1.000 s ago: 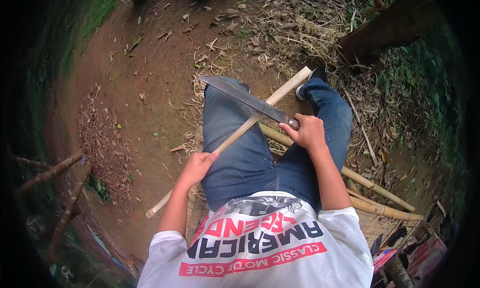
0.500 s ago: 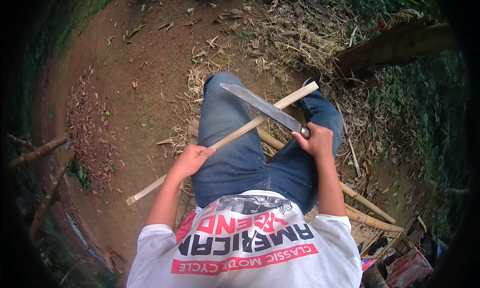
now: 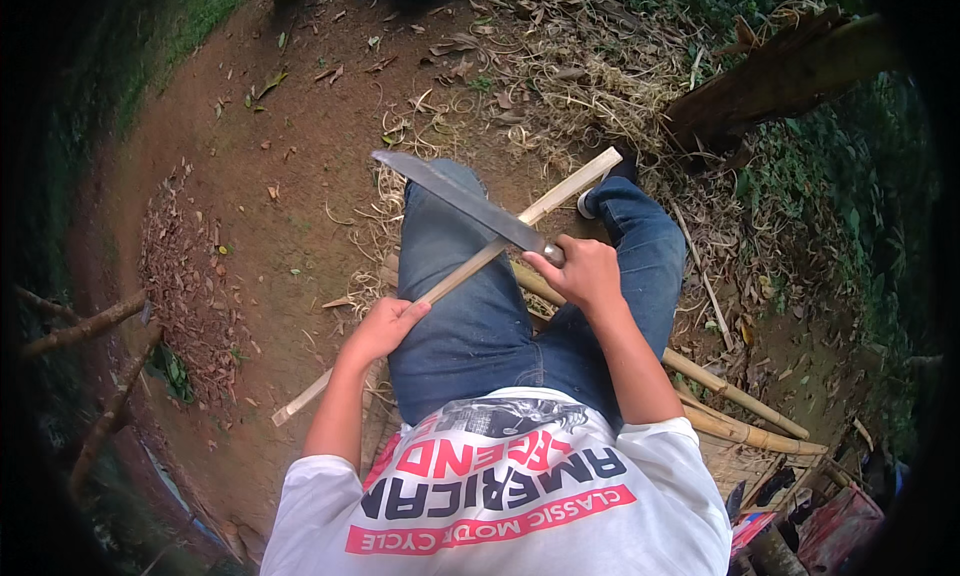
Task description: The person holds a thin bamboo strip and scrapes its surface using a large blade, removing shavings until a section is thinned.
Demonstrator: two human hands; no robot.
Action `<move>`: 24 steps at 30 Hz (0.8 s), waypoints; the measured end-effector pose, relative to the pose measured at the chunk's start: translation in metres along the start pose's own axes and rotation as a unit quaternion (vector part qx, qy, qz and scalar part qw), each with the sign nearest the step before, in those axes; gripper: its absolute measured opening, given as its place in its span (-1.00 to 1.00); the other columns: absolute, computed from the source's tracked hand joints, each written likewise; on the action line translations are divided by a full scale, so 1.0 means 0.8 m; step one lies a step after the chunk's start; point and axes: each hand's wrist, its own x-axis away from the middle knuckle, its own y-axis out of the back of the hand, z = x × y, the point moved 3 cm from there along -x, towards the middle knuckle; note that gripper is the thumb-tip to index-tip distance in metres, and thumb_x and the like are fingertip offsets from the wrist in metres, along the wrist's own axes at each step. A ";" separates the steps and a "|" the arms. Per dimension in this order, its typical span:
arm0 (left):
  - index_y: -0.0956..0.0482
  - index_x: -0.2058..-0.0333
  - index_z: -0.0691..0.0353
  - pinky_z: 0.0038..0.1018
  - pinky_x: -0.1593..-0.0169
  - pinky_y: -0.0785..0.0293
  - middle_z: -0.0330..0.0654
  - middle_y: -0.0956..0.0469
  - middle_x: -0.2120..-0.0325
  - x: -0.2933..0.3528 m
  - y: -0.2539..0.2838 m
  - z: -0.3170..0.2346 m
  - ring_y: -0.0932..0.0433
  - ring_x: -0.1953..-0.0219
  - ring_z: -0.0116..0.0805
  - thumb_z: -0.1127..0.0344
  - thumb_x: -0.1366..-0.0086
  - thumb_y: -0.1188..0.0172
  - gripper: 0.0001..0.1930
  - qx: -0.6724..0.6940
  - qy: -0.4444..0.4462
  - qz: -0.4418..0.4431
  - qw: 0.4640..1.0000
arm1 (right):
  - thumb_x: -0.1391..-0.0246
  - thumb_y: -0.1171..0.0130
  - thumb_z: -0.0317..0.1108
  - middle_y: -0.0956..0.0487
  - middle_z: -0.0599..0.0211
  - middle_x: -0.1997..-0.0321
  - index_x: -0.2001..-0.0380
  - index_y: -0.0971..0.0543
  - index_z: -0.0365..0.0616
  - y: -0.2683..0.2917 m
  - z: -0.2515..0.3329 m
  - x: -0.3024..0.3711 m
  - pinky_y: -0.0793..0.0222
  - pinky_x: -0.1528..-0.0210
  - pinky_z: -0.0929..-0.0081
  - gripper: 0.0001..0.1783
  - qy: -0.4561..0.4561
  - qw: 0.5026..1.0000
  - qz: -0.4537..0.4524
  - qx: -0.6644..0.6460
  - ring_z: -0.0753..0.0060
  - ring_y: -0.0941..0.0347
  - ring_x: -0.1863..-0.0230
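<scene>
A long pale bamboo strip (image 3: pixel 570 188) slants across my thighs, its far end up near my right foot and its near end low on the left. My left hand (image 3: pixel 389 326) is closed round the strip beside my left thigh. In my right hand (image 3: pixel 583 272) I grip the short handle of a machete (image 3: pixel 450 194). Its broad grey blade lies across the strip, with the tip pointing away to the left above my left knee. The blade touches or nearly touches the strip where they cross; the exact contact cannot be made out.
Bamboo poles (image 3: pixel 740 396) run under and beside my seat, a slatted bamboo surface (image 3: pixel 728 461). Curly shavings (image 3: pixel 590 111) cover the ground ahead. A thick log (image 3: pixel 780 76) lies at the far right. Branches (image 3: pixel 90 326) stick up at the left.
My right hand has drawn the machete left and nearer, so its blade crosses the strip lower down. The strip has shifted slightly; my left hand still grips it.
</scene>
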 end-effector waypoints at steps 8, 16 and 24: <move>-0.45 0.63 0.39 -0.44 0.52 -0.22 -0.40 -0.25 0.76 0.002 0.001 -0.010 -0.19 0.61 -0.59 -0.04 -0.38 -0.13 -0.42 -0.055 -0.001 -0.004 0.998 | 0.05 -0.20 0.34 -0.54 0.08 0.67 0.62 -0.60 -0.13 0.008 -0.057 -0.002 -0.41 0.47 0.14 -0.34 -0.009 0.998 0.022 0.050 -0.04 -0.53 0.53; -0.39 0.67 0.34 -0.47 0.53 -0.17 -0.43 -0.23 0.74 0.000 -0.006 0.000 -0.15 0.60 -0.62 -0.02 -0.38 -0.13 -0.44 0.006 0.001 -0.018 1.000 | 0.04 -0.19 0.36 -0.54 0.07 0.69 0.64 -0.59 -0.15 0.011 -0.021 -0.010 -0.45 0.50 0.11 -0.31 -0.003 1.000 -0.009 0.021 -0.03 -0.55 0.56; -0.38 0.69 0.33 -0.47 0.54 -0.16 -0.46 -0.23 0.75 -0.012 -0.011 -0.004 -0.16 0.62 -0.63 -0.03 -0.39 -0.11 -0.41 0.037 0.009 -0.011 0.999 | 0.04 -0.13 0.43 -0.53 0.13 0.71 0.67 -0.56 -0.12 0.008 -0.018 -0.009 -0.45 0.54 0.19 -0.27 -0.015 0.999 -0.037 0.007 0.02 -0.54 0.61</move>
